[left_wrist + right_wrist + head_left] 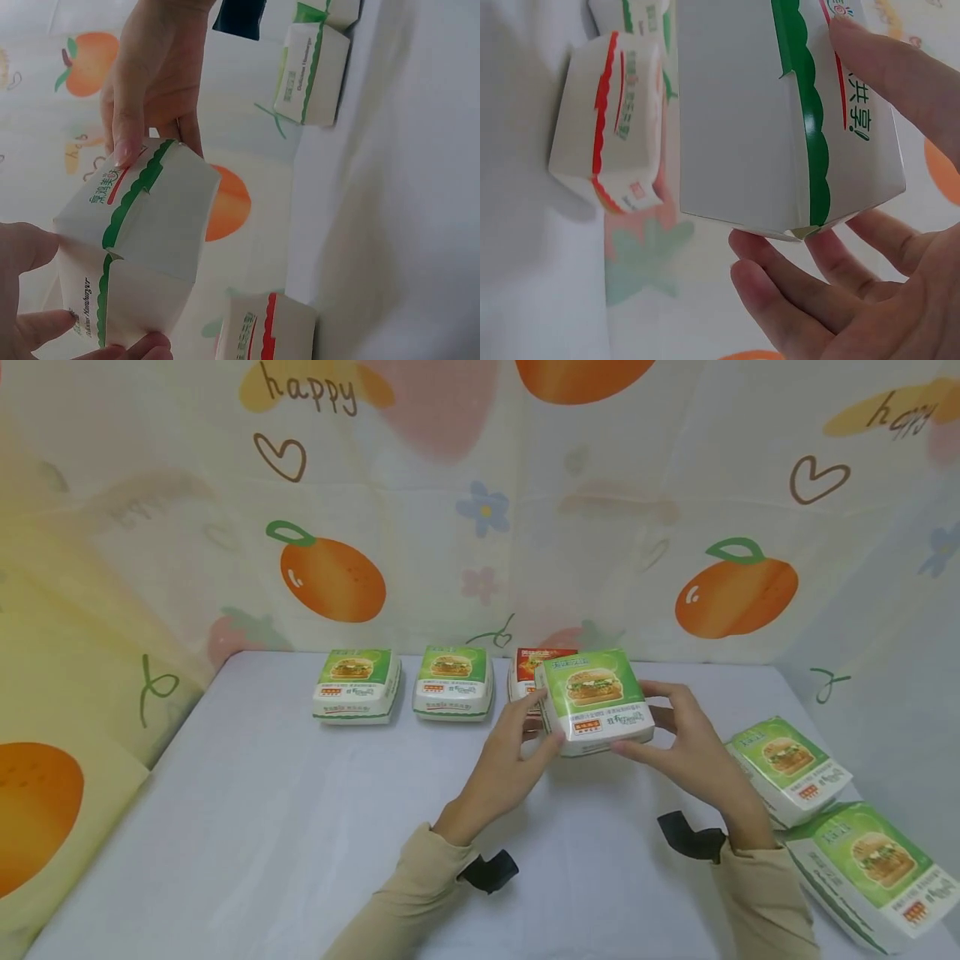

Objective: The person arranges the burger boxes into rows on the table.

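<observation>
A green and white hamburger box [596, 702] is held up over the table between both hands. My left hand [513, 756] grips its left side, with the thumb at the front lower corner. My right hand [690, 747] holds the opposite side, thumb along the front edge and fingers round the side. In the right wrist view, the fingertips [754, 281] lie at the box's edge. Behind the raised box, partly hidden by it, stands a red and white hamburger box [607, 112]. The held box's plain underside [176, 214] shows in the left wrist view.
Two green hamburger boxes, one at left [356, 689] and one nearer the middle [453, 685], stand along the back of the white table [262, 827]. At the right edge sit two more, a farther box [787, 768] and a nearer box [873, 872]. A printed cloth [585, 543] hangs behind.
</observation>
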Demonstrator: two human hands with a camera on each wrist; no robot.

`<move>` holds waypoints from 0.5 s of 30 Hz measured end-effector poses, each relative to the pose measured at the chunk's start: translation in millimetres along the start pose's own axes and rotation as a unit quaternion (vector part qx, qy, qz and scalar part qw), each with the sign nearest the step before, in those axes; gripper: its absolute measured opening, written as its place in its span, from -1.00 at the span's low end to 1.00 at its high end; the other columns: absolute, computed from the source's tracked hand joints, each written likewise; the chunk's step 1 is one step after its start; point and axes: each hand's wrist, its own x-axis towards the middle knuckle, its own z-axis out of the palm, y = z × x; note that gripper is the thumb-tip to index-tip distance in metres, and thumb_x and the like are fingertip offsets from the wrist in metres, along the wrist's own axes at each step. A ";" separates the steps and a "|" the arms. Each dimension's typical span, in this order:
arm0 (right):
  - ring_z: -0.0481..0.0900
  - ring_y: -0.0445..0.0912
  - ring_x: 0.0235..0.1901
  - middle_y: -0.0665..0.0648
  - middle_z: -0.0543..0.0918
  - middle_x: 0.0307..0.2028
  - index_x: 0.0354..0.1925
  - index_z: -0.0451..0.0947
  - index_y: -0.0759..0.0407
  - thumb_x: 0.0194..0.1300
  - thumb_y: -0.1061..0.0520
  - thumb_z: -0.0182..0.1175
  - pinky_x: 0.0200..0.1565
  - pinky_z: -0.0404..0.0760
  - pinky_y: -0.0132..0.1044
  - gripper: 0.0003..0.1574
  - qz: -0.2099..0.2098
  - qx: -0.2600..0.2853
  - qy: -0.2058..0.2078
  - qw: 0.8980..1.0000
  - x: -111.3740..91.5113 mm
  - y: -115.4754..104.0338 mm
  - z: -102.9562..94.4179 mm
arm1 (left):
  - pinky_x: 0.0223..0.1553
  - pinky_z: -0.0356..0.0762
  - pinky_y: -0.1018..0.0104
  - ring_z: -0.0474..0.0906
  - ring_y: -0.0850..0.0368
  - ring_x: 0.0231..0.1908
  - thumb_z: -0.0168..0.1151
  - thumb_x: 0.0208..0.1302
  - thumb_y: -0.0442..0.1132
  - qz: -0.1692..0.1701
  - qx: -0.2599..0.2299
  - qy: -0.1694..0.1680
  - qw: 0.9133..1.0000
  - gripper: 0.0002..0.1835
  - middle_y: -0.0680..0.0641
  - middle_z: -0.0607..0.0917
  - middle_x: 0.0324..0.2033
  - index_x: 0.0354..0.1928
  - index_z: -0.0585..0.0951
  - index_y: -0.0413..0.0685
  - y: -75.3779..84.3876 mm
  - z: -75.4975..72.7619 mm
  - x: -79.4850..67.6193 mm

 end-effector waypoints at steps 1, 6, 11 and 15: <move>0.33 0.38 0.33 0.35 0.14 0.42 0.47 -0.01 0.27 0.16 -0.01 0.46 0.14 0.54 0.29 0.16 -0.002 0.001 0.000 1.000 0.1 -0.9 2.6 | 0.27 0.50 0.18 0.47 0.04 0.21 0.15 0.43 -0.09 0.002 0.001 0.002 1.000 -0.35 -0.10 0.37 0.31 0.49 0.19 0.06 -0.6 -2.6 -1.5; 0.31 0.38 0.34 0.33 0.11 0.42 0.47 0.00 0.21 0.16 0.00 0.45 0.14 0.53 0.29 0.14 -0.008 0.009 -0.007 1.000 0.6 -6.7 11.8 | 0.26 0.52 0.10 0.50 -0.02 0.21 0.14 0.44 -0.08 -0.004 0.015 0.003 1.000 -0.37 -0.11 0.38 0.33 0.48 0.21 0.07 -1.3 -15.3 -8.0; 0.33 0.35 0.35 0.30 0.14 0.44 0.48 0.01 0.16 0.19 -0.05 0.43 0.15 0.54 0.28 0.12 -0.004 0.020 -0.024 1.000 1.3 -11.9 20.3 | 0.23 0.55 0.03 0.51 -0.04 0.22 0.15 0.44 -0.07 -0.025 0.030 0.005 0.999 -0.37 -0.06 0.32 0.40 0.48 0.21 0.14 -0.9 -27.5 -15.7; 0.36 0.31 0.34 0.26 0.18 0.46 0.46 0.04 0.14 0.18 -0.04 0.44 0.19 0.51 0.26 0.10 -0.010 0.030 -0.031 0.999 2.3 -14.0 28.8 | 0.26 0.52 0.03 0.51 -0.02 0.20 0.16 0.43 -0.10 -0.027 0.034 0.014 0.999 -0.36 -0.02 0.29 0.43 0.48 0.21 0.14 -0.4 -36.8 -22.9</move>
